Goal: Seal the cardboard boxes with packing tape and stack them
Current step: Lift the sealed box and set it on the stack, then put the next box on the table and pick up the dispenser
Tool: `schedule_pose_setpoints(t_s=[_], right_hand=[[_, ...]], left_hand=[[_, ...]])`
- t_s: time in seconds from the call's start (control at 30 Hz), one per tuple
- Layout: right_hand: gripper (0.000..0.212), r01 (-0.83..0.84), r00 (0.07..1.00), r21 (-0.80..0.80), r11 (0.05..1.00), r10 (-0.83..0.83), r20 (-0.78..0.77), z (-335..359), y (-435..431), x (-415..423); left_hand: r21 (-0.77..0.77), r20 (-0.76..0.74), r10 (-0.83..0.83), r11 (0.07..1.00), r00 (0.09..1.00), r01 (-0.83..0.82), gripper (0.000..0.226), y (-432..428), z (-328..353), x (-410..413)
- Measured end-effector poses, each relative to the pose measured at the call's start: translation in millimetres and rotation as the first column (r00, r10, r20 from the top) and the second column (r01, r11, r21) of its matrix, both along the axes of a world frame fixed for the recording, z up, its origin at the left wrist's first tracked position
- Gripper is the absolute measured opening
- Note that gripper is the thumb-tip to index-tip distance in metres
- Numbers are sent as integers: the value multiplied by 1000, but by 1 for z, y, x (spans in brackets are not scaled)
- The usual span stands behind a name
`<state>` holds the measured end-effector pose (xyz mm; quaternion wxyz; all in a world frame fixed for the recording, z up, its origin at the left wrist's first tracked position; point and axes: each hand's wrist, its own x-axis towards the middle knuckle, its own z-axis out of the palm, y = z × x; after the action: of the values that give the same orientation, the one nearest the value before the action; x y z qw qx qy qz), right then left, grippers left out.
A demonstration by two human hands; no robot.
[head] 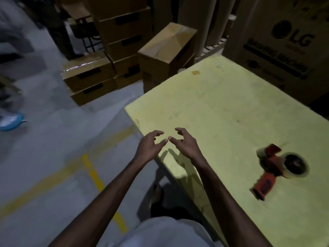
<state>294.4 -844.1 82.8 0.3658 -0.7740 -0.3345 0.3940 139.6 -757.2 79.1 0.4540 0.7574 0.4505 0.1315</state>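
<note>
My left hand and my right hand hover side by side over the near left corner of the yellow table, fingers loosely curled, holding nothing. A red tape dispenser with a roll of clear tape lies on the table to the right of my hands, well apart from them. A tall cardboard box stands on the floor just beyond the table's far left edge. Behind it rises a stack of flat cardboard boxes, and two more boxes sit stacked to the left.
A large LG carton stands at the table's far right. Cardboard tubes lean at the back. Another person's blue shoe is on the grey floor at left. Yellow floor lines run near my feet.
</note>
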Motion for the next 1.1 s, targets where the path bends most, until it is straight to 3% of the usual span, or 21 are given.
schedule_pose_setpoints(t_s=[0.33, 0.5, 0.63, 0.77, 0.87, 0.97, 1.03, 1.1], right_hand=[[59, -104, 994, 15, 994, 104, -27, 3, 227, 8], [62, -66, 998, -31, 997, 67, 17, -1, 337, 48], [63, 26, 998, -32, 999, -24, 64, -15, 437, 94], [57, 163, 977, -60, 985, -153, 152, -43, 535, 155], [57, 371, 896, -45, 927, -345, 281, -69, 591, 200], [66, 543, 769, -53, 838, -471, 434, -86, 623, 238], [80, 595, 767, -111, 796, -521, 375, -100, 636, 259], [100, 625, 780, -178, 760, -597, 188, -118, 643, 273]], left_hand=[[12, 8, 129, 992, 992, -129, 41, 205, 11, 6], [14, -4, 90, 996, 996, -90, 40, 324, -1, 49], [-15, -18, -13, 1000, 1000, 13, 34, 431, -24, 95], [-43, -30, -139, 990, 990, 138, 56, 540, -55, 147], [3, -65, -204, 979, 977, 205, 65, 617, -76, 196], [50, -116, -162, 984, 980, 169, 66, 682, -87, 247], [101, -202, -134, 982, 970, 157, 67, 715, -95, 274], [52, -214, -154, 984, 964, 169, 80, 737, -104, 294]])
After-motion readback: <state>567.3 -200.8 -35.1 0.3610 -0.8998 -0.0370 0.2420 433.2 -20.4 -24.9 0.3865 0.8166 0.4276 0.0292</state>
